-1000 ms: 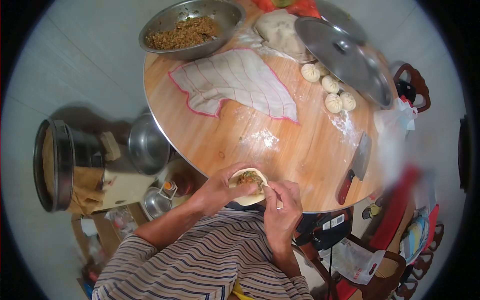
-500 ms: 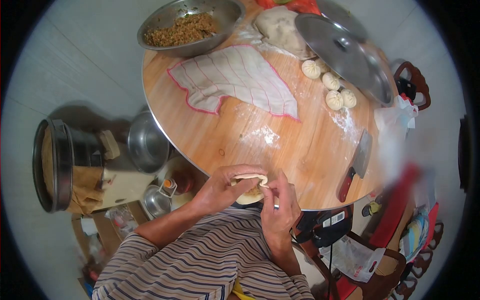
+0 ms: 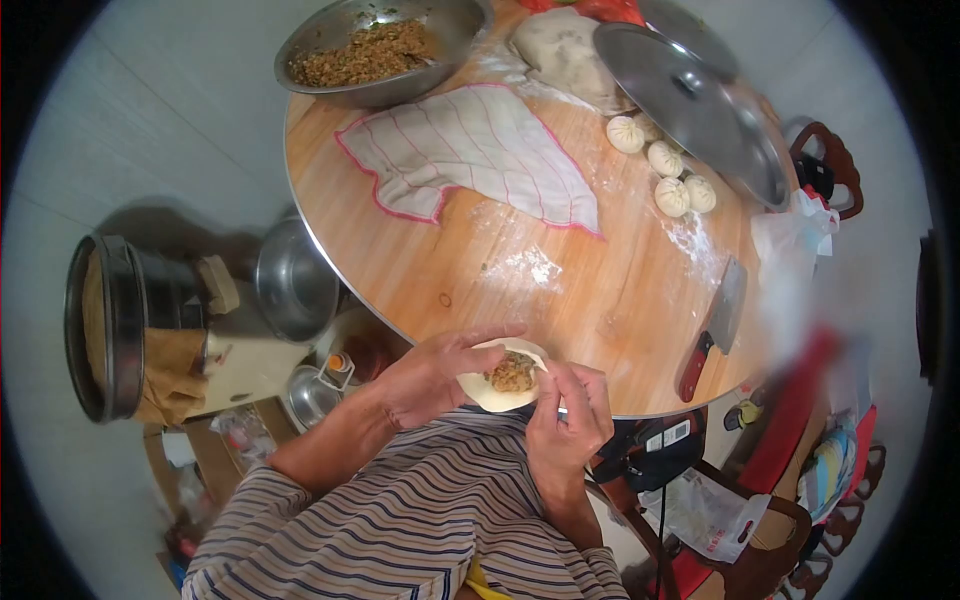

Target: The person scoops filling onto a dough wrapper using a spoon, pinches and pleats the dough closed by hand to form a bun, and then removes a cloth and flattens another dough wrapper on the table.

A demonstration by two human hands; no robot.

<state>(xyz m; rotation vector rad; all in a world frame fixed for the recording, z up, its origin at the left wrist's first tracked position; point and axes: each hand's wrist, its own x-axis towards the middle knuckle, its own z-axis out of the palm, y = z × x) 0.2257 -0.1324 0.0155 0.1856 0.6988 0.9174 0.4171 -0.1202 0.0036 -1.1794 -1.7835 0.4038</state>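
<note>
The bowl point(image 3: 455, 30) is cut off at the top. The left hand point(image 3: 430, 378), curled over the wrapper point(image 3: 487, 395) half a second ago, now spreads apart, thumb at the dough's left side. The wrapper sits by the desk's point(image 3: 400, 270) near edge, filling point(image 3: 513, 373) exposed. The right hand point(image 3: 570, 415) pinches its right rim, fingertips partly hidden. The lid point(image 3: 690, 120) partly covers one bun point(image 3: 647, 126).

Round wooden table point(image 3: 640, 310), centre of frame, floured in patches. Dough wrapper point(image 3: 483, 390), one, open, with filling point(image 3: 513, 374) inside, lower centre: left hand point(image 3: 428, 380) against its left side, right hand point(image 3: 570, 412) pinching the right edge between fingers. Steel bowl point(image 3: 455, 35) of brown mixture point(image 3: 360, 58), upper left. Cloth point(image 3: 470, 150), white, pink-edged, upper centre. Pleated buns point(image 3: 665, 158), several, beside steel lid point(image 3: 690, 115), upper right. Cleaver point(image 3: 727, 300), red-handled, right.
</note>
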